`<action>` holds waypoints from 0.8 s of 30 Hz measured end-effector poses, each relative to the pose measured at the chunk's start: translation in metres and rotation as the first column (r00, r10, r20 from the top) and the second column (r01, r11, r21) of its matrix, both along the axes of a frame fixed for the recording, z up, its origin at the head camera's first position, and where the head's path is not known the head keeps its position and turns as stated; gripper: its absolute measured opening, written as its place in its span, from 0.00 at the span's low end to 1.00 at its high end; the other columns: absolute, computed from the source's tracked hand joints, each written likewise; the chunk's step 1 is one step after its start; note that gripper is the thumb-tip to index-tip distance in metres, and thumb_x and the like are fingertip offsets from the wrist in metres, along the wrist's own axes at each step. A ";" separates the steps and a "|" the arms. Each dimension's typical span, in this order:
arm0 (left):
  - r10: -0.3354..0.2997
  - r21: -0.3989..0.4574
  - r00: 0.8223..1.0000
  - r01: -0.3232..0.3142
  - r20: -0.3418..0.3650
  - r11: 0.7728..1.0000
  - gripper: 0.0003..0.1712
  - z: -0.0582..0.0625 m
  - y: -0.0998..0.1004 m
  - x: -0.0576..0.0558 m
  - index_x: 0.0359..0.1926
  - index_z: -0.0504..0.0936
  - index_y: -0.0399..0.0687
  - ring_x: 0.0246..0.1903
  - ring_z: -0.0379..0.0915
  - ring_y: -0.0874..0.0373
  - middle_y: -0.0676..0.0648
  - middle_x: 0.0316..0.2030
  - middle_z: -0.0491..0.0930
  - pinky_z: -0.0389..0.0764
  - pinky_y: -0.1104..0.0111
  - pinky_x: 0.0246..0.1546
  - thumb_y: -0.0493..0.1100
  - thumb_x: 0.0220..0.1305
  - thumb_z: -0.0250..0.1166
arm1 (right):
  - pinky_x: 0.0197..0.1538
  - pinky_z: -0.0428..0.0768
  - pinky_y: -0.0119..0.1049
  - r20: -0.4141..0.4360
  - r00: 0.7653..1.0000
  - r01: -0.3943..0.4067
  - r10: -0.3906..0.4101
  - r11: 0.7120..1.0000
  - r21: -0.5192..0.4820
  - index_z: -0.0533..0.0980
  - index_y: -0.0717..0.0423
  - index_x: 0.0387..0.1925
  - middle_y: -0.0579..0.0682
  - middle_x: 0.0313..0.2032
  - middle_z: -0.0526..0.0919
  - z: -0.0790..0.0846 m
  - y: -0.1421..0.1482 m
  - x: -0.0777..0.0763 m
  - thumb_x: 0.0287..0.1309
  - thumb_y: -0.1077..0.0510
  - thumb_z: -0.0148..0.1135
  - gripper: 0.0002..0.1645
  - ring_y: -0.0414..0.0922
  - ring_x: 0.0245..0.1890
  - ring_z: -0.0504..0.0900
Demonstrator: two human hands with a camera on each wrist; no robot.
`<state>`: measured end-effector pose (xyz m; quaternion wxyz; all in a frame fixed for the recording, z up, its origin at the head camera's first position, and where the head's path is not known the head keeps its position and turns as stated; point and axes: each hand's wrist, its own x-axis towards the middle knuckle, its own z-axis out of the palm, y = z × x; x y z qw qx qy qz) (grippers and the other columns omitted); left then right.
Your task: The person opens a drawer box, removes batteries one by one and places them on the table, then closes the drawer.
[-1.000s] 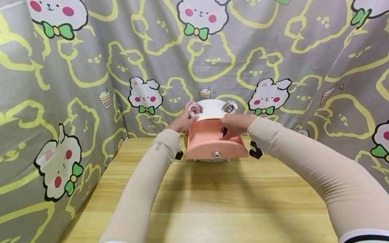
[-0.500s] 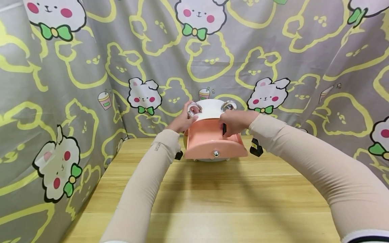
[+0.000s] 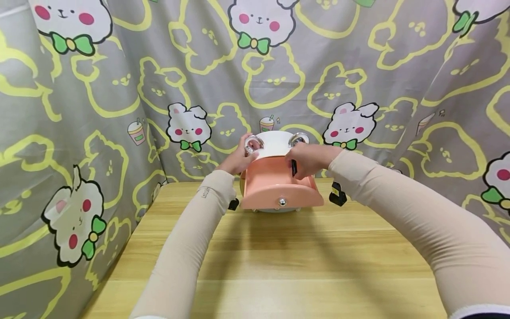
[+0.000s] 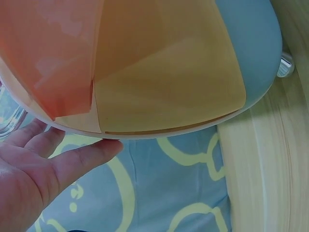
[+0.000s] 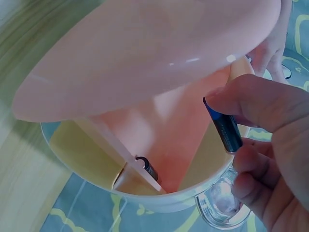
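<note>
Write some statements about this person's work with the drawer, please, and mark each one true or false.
1. The pink drawer is open and has a round silver knob. True.
2. The left grip pulls this knob. False: it touches the side of the white organizer.
3. The right grip pinches a dark battery-like cylinder. True.
4. The drawer has nothing inside. False: the right wrist view shows a second cylinder there.
5. The tabletop has a wood-grain surface. True.
</note>
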<state>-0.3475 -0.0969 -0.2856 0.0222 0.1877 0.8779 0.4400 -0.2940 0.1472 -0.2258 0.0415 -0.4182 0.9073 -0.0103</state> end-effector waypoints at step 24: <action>0.003 -0.023 1.000 -0.004 -0.023 1.000 0.42 0.000 0.000 0.001 0.74 0.36 0.65 0.57 0.68 0.43 0.31 0.62 0.65 0.67 0.55 0.59 0.51 0.72 0.54 | 0.39 0.79 0.40 -0.037 0.997 0.070 -0.071 0.997 -0.034 0.78 0.63 0.43 0.55 0.39 0.81 0.000 0.023 0.002 0.42 0.62 0.75 0.23 0.50 0.35 0.77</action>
